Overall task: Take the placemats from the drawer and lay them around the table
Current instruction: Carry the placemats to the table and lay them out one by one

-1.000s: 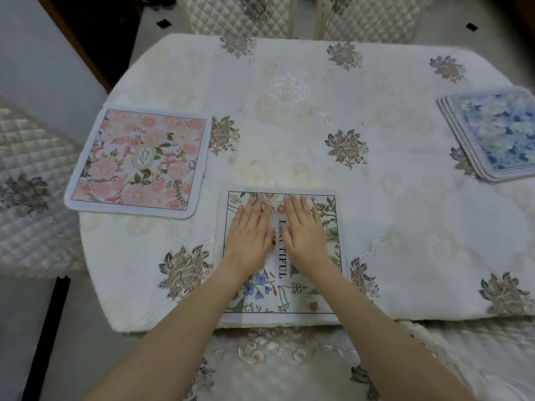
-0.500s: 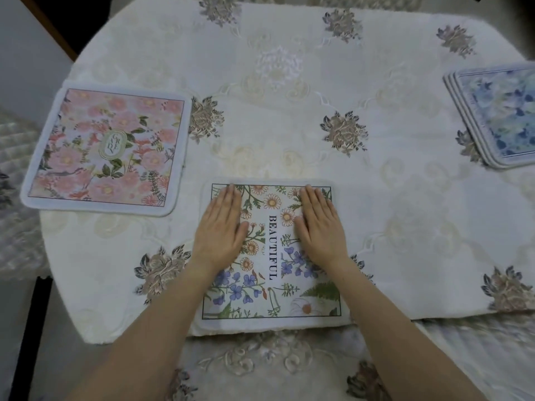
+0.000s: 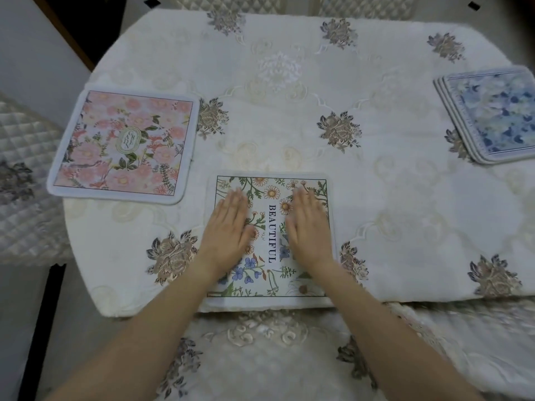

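Observation:
A white placemat with wildflowers and the word BEAUTIFUL [image 3: 272,227] lies flat at the table's near edge. My left hand [image 3: 228,230] presses flat on its left half, fingers straight. On its right half my right hand [image 3: 309,227] lies flat the same way. A pink floral placemat [image 3: 124,146] sits on the table's left side. At the right edge a small stack of blue floral placemats [image 3: 495,117] rests, partly cut off by the frame.
The table [image 3: 289,111] wears a cream embroidered cloth that hangs over its near edge. Quilted chair backs [image 3: 231,1] stand at the far side, and a quilted seat [image 3: 23,180] is at the left. A dark strip [image 3: 43,337] lies on the floor, lower left.
Both hands slid apart from the mat's middle toward its left and right sides, uncovering the word BEAUTIFUL. The mat has stayed in place.

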